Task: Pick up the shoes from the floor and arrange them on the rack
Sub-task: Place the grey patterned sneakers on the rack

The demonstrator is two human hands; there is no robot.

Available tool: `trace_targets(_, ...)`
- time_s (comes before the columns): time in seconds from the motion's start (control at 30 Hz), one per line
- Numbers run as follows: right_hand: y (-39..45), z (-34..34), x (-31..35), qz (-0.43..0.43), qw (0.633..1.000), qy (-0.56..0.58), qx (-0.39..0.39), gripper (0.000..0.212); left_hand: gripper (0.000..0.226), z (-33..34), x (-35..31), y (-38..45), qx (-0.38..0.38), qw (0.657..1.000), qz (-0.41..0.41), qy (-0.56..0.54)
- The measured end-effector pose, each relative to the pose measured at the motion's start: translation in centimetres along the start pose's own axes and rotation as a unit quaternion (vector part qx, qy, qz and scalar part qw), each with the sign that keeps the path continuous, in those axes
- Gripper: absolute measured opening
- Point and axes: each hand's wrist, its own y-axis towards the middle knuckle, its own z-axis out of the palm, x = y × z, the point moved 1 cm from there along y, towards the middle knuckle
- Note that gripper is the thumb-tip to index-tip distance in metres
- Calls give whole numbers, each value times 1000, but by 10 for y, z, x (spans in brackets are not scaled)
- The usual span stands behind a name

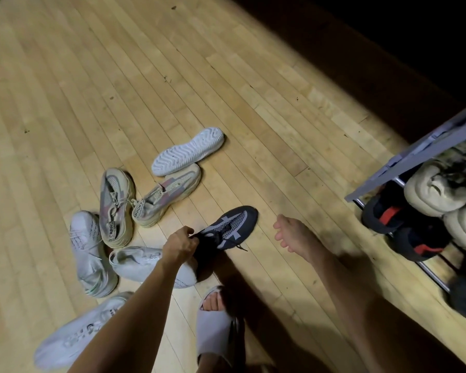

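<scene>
A person is looking down at a wooden floor (226, 76) scattered with shoes. Their left hand (182, 244) is gripping the heel opening of a dark grey sneaker (230, 227), fingers curled around the collar. The sneaker is lying with its long axis running away from the person and up to the right, so its toe is pointing roughly toward the shoe rack (414, 152), which is standing at the right edge of the view. The right hand (291, 235) is hovering just beside the sneaker's toe, on the rack side, fingers loosely spread and holding nothing. So the left hand is the one on the shoe, while the right hand is the nearer one to the rack. The rack is already holding cream and black-and-red shoes on its rails. Well to the left of the hands, several pale sneakers are lying in a loose cluster, one upturned with its white sole (187, 150) showing. The next move is likely a lift and a swing to the right.
</scene>
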Motion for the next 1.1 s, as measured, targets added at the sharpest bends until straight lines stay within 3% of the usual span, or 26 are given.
trace_targets(0.27,10,9,-3,15,999,29,11,49,32,8,-3,6,4,994,3,112)
trace_targets(0.4,11,11,-1,30,998,46,4,43,39,16,-1,3,36,981,2,189)
trace_targets(0.57,6,8,4,0,1000,1,20,40,37,30,-2,-6,57,987,28,146)
trace_targets(0.73,-1,1,5,-5,999,28,24,39,44,24,-15,-20,107,971,48,207)
trace_targets(0.9,-19,-14,0,5,998,65,2,45,31,14,-32,-29,119,957,90,250)
trace_targets(1.0,-31,-24,-7,4,996,91,-23,40,29,1,-55,-42,133,960,114,218)
trace_targets(1.1,-50,-30,-12,2,991,127,-38,48,27,-13,-78,-61,139,969,146,142)
